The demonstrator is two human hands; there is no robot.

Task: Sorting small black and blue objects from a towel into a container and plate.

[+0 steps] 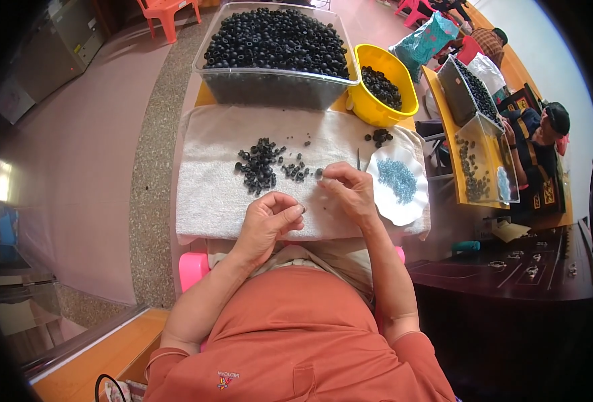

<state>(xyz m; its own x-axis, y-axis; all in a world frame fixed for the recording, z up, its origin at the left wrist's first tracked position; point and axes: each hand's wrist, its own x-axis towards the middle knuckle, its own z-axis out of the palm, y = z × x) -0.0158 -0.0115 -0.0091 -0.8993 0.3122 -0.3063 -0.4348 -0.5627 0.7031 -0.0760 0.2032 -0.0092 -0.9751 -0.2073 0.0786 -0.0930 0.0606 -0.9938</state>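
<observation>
A white towel (209, 211) covers the work surface in front of me. On it lies a loose pile of small black ring-like parts (259, 167), with a smaller group of black parts (296, 172) to its right. My right hand (351, 193) is closed in a pinch, with one round black part (319, 173) at its fingertips. Lower and to the left, my left hand (268, 224) is also pinched; a tiny dark thing shows at its thumb tip, too small to name. Beside the right hand is a white scalloped plate (385, 213) holding small pale-blue pieces (398, 181).
Behind the towel stand a clear bin (269, 87) full of black parts and a yellow tub (377, 110) with more. A thin dark pointed tool (359, 159) lies left of the plate. Several black parts (379, 137) sit above it. Another person (538, 147) works at the right-hand table.
</observation>
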